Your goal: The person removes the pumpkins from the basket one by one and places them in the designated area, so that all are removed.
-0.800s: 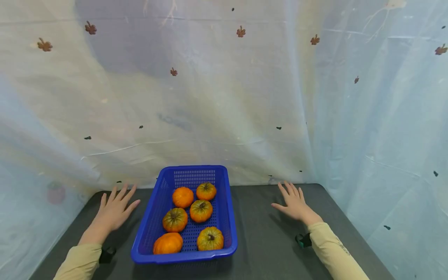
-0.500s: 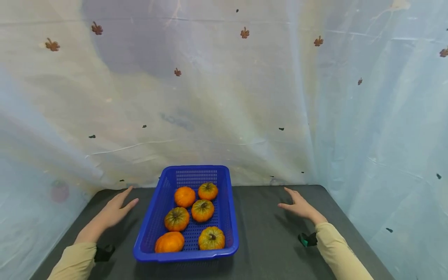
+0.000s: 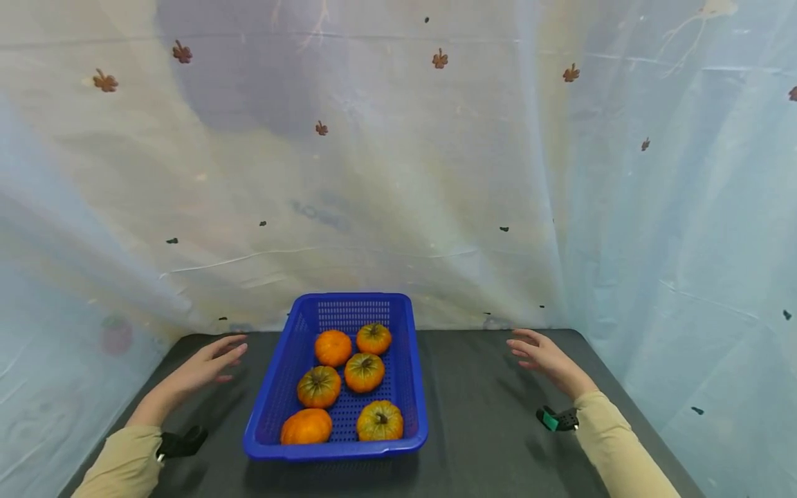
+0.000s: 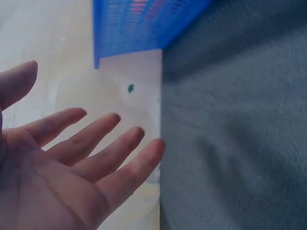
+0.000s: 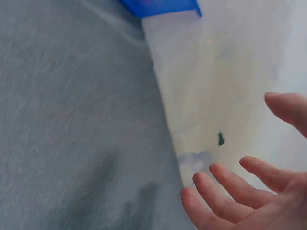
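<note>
A blue plastic basket (image 3: 336, 453) stands on the dark table, with several small orange and green-streaked pumpkins inside, one of them a pumpkin (image 3: 380, 420) in its front right corner. To the left of the basket, my left hand (image 3: 200, 368) is raised above the table, holding nothing. Its fingers are spread and slightly bent in the left wrist view, with the basket's side (image 4: 129, 28) beyond them. My right hand (image 3: 549, 361) hovers well to the right of the basket, also with nothing in it. In the right wrist view its fingers (image 5: 230, 189) are loosely bent and apart.
The dark table (image 3: 479, 415) reaches back to a pale plastic sheet (image 3: 398, 194) that hangs behind it and along both sides. Black straps (image 3: 183, 441) show under both wrists, the right one with a green part.
Both hands have turned from palms down with fingers spread to palms facing inward, fingers now slightly bent. The whole scene has shifted a little to the right in the head view.
</note>
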`<state>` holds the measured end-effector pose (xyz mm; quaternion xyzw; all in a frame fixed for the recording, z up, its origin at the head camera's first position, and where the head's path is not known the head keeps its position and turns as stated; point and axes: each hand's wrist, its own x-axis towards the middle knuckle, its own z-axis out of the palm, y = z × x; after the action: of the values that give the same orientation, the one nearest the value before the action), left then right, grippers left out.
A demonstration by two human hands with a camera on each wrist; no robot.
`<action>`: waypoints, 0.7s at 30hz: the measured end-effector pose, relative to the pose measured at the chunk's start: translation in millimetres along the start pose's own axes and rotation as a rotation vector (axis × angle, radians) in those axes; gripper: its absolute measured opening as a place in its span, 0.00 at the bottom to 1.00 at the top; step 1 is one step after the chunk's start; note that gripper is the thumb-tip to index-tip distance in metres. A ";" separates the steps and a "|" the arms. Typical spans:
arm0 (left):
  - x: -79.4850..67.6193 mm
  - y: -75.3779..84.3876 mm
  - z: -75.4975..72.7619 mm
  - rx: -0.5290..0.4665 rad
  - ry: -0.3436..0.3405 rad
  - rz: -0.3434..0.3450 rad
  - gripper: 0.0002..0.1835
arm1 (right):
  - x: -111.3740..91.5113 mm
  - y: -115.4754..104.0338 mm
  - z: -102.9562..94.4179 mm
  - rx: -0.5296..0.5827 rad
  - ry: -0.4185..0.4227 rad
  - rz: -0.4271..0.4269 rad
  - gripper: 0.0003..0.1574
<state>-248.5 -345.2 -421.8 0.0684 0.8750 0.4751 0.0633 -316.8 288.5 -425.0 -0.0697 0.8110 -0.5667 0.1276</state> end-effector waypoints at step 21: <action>-4.4 21.1 11.5 -0.298 -0.217 -0.040 0.36 | -5.0 -55.3 26.3 0.175 -0.211 -0.066 0.41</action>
<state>-240.9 -325.1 -410.1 0.0916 0.7841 0.5880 0.1764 -306.2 246.9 -381.1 -0.1441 0.7379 -0.6285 0.1992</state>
